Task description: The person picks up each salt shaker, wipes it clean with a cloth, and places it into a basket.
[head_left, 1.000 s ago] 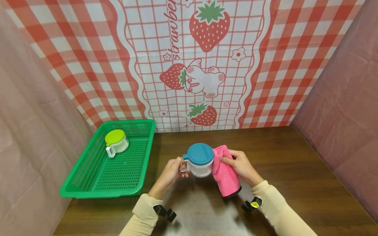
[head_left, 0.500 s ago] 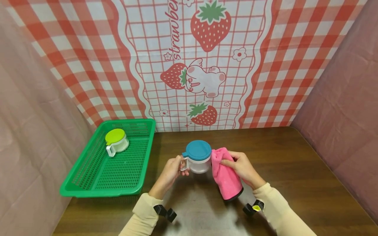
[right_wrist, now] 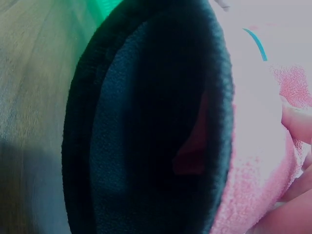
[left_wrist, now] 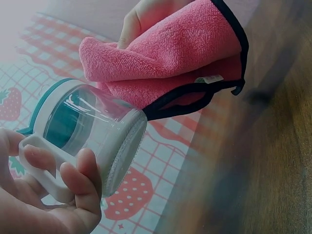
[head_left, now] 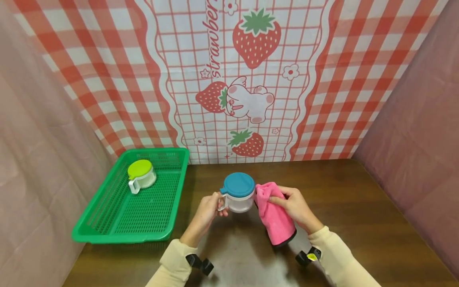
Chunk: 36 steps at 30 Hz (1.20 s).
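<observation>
A clear jar [head_left: 240, 203] with a blue lid [head_left: 239, 184] and a white side handle is held up over the table. My left hand [head_left: 206, 207] grips that handle, its fingers curled through and around it in the left wrist view. In my right hand [head_left: 295, 205] a pink cloth [head_left: 275, 217] with a black edge is pinched between thumb and fingers. The cloth [left_wrist: 165, 48] hangs folded just right of the jar [left_wrist: 90, 131], close to its wall; whether they touch I cannot tell. Most of the right wrist view is filled by the cloth's dark edge [right_wrist: 222, 122].
A green plastic basket [head_left: 175, 191] stands at the left of the wooden table [head_left: 344, 207]. Inside, near its back left corner, sits a similar jar with a lime lid [head_left: 140, 168]. A red-checked strawberry cloth [head_left: 251, 99] hangs behind, with pink curtains at both sides.
The jar has shifted slightly left, away from the pink cloth, and shows less of its lid tilted forward. The cloth has moved a little down and right with the right hand.
</observation>
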Motion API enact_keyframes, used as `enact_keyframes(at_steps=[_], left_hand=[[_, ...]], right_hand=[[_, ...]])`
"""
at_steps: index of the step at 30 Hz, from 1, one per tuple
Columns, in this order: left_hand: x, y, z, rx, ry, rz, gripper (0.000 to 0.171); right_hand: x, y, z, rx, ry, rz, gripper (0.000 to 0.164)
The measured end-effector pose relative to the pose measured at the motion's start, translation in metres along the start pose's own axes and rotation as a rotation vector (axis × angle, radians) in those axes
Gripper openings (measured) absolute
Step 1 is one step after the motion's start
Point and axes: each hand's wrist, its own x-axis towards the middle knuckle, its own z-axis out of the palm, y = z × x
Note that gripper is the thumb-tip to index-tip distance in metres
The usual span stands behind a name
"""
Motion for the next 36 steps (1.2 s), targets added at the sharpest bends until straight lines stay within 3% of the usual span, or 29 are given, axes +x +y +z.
enact_keyframes(at_steps=[7,18,28,36], left_hand=[[-0.003,-0.003,-0.001,-0.024,0.016,0.006,0.037],[-0.001,0.005,0.000,-0.045,0.066,0.002,0.036],[0.001,0.013,-0.003,-0.051,0.070,0.026,0.036],[0.003,0.018,-0.008,-0.057,0.067,0.020,0.036]], right_hand=[[-0.003,0.000,0.002,-0.005,0.000,-0.005,0.035],[-0.004,-0.009,-0.003,-0.022,-0.043,0.002,0.035],[-0.003,-0.011,-0.008,-0.033,-0.073,-0.047,0.034],[-0.005,-0.015,-0.010,-0.045,-0.091,-0.038,0.032]])
